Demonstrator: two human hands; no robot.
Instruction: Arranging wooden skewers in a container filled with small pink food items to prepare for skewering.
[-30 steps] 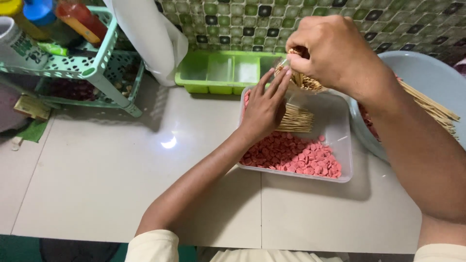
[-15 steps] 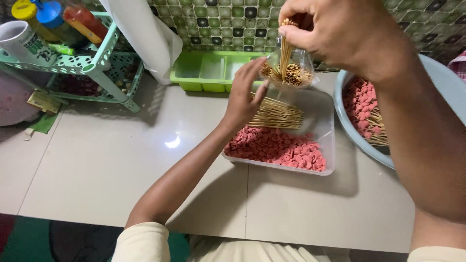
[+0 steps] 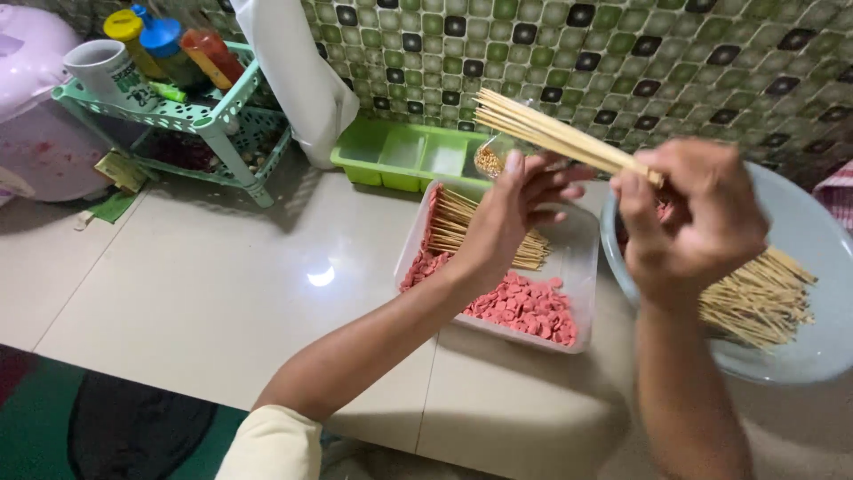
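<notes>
Right hand (image 3: 689, 218): clenched around a small bundle of bamboo skewers (image 3: 551, 135), gripping them at one end so the sticks slant up and to the left, above the tiled floor.
Left hand (image 3: 511, 213): raised over the clear tray, fingers loosely curled, fingertips touching the held skewers near their middle; it grasps nothing firmly that I can make out.
Clear tray (image 3: 582, 258): a shallow rectangular plastic container on the floor tiles, just beside the blue basin; pink round slices (image 3: 524, 307) fill its near side and left edge.
Loose skewers in tray (image 3: 458, 227): a flat heap lying across the far half of the tray, under the left hand.
Blue basin (image 3: 804, 258): at the right edge of the floor area, holding another pile of skewers (image 3: 755, 302) and a little of the pink food.
Green divided tray (image 3: 400, 156): against the tiled wall, behind the clear tray.
Green rack (image 3: 209, 120): far left corner, carrying bottles and a mug (image 3: 107, 71).
White bag (image 3: 298, 76): leaning on the wall between rack and green tray.
</notes>
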